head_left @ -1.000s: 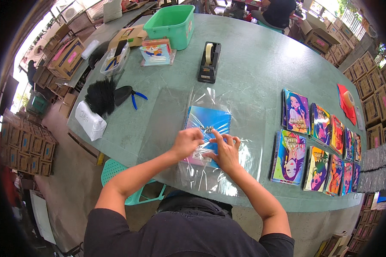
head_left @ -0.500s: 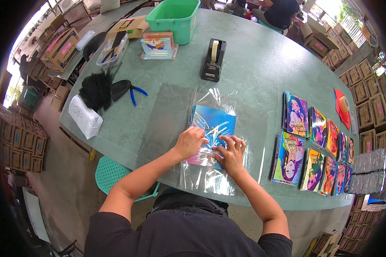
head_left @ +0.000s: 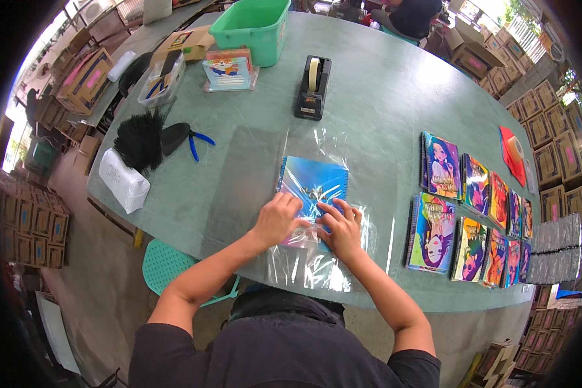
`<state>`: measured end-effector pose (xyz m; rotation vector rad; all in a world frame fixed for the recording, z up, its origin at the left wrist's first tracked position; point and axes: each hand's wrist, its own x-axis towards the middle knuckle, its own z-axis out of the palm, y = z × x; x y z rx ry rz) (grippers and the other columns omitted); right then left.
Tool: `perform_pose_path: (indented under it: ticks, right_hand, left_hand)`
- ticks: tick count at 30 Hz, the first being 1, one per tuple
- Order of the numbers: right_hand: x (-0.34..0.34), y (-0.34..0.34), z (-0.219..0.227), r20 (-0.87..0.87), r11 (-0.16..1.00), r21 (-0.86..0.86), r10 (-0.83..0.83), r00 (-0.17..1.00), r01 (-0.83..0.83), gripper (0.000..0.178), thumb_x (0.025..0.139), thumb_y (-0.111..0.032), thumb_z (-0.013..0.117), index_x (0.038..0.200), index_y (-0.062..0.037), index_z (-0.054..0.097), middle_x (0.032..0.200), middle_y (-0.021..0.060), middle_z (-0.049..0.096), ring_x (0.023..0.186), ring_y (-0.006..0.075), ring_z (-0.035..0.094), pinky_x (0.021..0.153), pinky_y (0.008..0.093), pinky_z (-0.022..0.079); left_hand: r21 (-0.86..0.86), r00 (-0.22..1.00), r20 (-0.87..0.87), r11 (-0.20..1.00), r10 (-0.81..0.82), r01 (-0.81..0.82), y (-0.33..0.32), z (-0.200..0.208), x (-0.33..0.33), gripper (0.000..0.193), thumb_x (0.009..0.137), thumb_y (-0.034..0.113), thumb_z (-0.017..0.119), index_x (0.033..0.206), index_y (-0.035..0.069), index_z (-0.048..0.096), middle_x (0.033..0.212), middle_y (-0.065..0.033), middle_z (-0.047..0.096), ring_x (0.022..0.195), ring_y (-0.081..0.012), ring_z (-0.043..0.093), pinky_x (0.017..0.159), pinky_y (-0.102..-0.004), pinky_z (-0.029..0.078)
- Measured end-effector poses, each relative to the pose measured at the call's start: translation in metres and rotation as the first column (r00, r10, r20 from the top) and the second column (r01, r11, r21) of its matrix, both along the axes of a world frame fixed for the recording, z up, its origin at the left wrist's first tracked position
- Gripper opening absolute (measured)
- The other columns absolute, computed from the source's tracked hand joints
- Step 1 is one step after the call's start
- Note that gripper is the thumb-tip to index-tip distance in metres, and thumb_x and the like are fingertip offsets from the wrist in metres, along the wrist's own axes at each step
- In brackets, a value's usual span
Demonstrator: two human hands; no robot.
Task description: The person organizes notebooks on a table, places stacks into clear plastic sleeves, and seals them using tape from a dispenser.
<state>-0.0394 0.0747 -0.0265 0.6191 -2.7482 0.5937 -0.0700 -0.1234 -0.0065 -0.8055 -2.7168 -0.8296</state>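
Observation:
A spiral-bound notebook [head_left: 313,176] with a blue cover fading to pink lies on the table under a shiny, wrinkled clear plastic sheet [head_left: 310,271]. My left hand [head_left: 278,218] rests over the notebook's lower left part, its fingers curled and closed on a fold of the plastic. Facing it, my right hand [head_left: 341,227] bends over the lower right part, with thumb and fingertips pinching the plastic near the cover's middle. The two thumbs are close together. Both hands partly hide the notebook's lower half.
Beyond the notebook stands a black tape dispenser [head_left: 313,90]. Blue-handled pliers [head_left: 199,143], a black brush [head_left: 139,141] and a white wrapped block [head_left: 124,181] lie left. Colourful notebooks [head_left: 431,233] fill the right side. A green bin [head_left: 255,32] stands at the back.
My hands stay on the plastic over the notebook, with small finger shifts. The left thumb now reaches further toward the right hand. The whole view has shifted slightly.

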Motion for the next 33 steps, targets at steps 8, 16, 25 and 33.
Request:
perform_pose_path:
  ticks: [8,16,25,33]
  right_hand:
    - [-0.003,-0.004,0.023,0.153,0.993,-0.029,-0.109,0.982,0.115,0.066,0.063,-0.048,0.073,0.118,-0.0155,0.056,0.114,-0.0065,0.062,0.115,0.0233,0.046,0.095,0.0429,0.027]
    - [-0.002,-0.002,0.011,-0.041,1.000,-0.001,-0.022,0.999,0.022,0.040,0.066,-0.049,0.070,0.090,-0.0162,0.068,0.111,-0.0065,0.061,0.111,0.0225,0.047,0.095,0.0411,0.026]
    - [-0.006,-0.004,0.017,0.150,0.995,0.010,-0.103,0.983,0.102,0.076,0.059,-0.056,0.072,0.120,-0.0152,0.054,0.119,-0.0023,0.054,0.116,0.0267,0.042,0.098,0.0431,0.024]
    - [-0.023,-0.005,0.039,0.318,0.957,0.286,-0.141,0.938,0.047,0.102,0.052,-0.062,0.074,0.137,-0.0150,0.043,0.147,0.0004,0.030,0.139,0.0295,0.013,0.107,0.0526,0.009]
  left_hand:
    - [0.140,0.996,0.018,0.987,0.083,-0.084,-0.013,-0.011,-0.002,0.009,0.081,0.013,0.065,0.081,0.005,0.061,0.080,-0.0091,0.059,0.072,-0.0263,0.058,0.062,-0.0355,0.048]
    - [0.307,0.977,0.005,0.929,0.215,-0.206,-0.028,0.018,-0.036,0.014,0.083,0.015,0.062,0.086,0.002,0.060,0.084,-0.0134,0.060,0.078,-0.0313,0.059,0.069,-0.0394,0.047]
    - [0.140,0.992,0.024,0.982,0.126,-0.128,0.020,-0.016,-0.061,0.013,0.076,0.014,0.068,0.082,0.004,0.063,0.079,-0.0103,0.060,0.082,-0.0295,0.058,0.071,-0.0395,0.047]
    - [0.238,0.985,-0.054,0.960,0.163,-0.145,0.019,-0.021,-0.051,0.009,0.077,0.013,0.067,0.076,0.005,0.062,0.079,-0.0075,0.060,0.080,-0.0278,0.057,0.068,-0.0387,0.047]
